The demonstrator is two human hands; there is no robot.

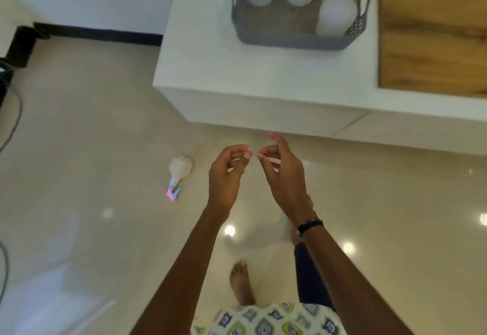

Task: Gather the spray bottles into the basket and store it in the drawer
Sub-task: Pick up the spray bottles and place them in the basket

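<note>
A grey basket point(290, 38) stands on the white cabinet top point(210, 57) and holds several white spray bottles, one of them with a yellow nozzle point(336, 15). Another white spray bottle with a pink and blue trigger point(179, 171) lies on its side on the floor, left of my hands. My left hand point(226, 173) and my right hand point(282, 173) hover above the floor in front of the cabinet. Their fingers are curled and apart, fingertips nearly meeting, with nothing in them.
A wooden panel point(432, 34) covers the right part of the cabinet top. The cabinet front point(290, 118) shows a seam between drawer faces. Dark cables point(10, 123) run along the left floor. My bare foot point(241, 282) stands on the glossy tiles.
</note>
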